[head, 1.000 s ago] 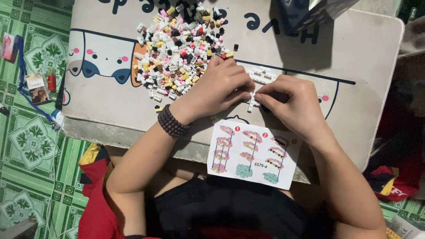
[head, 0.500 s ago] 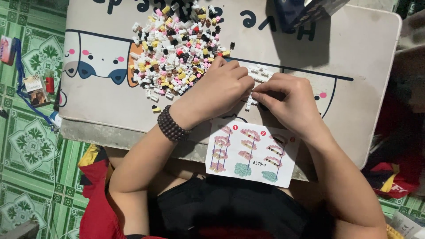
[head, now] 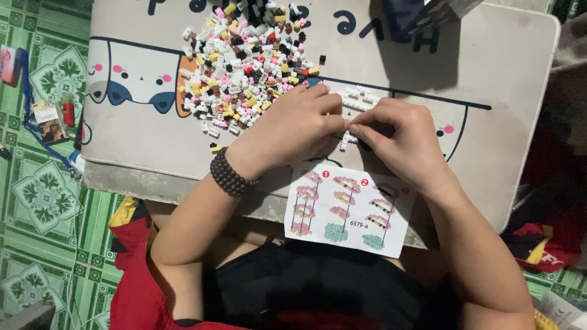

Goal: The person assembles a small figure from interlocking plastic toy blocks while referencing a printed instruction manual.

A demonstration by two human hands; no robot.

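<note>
My left hand (head: 293,125) and my right hand (head: 400,140) meet fingertip to fingertip over a small white brick piece (head: 347,139) on the low table (head: 507,79). Both pinch it from either side; most of it is hidden under the fingers. A dark bead bracelet (head: 231,176) circles my left wrist. A pile of tiny bricks (head: 244,67) in white, pink, yellow, black and red lies just left of my left hand. A few white bricks (head: 358,98) sit just beyond my fingertips. A printed instruction sheet (head: 348,208) lies at the table's near edge below my hands.
The table top bears a cartoon animal print. A dark blue object (head: 422,15) stands at the far edge. On the green patterned floor tiles (head: 43,195) to the left lie a blue lanyard with cards (head: 46,119). Red cloth (head: 131,269) lies under me.
Both hands stay together on the small white piece, with only slight finger shifts. The view has drifted a little.
</note>
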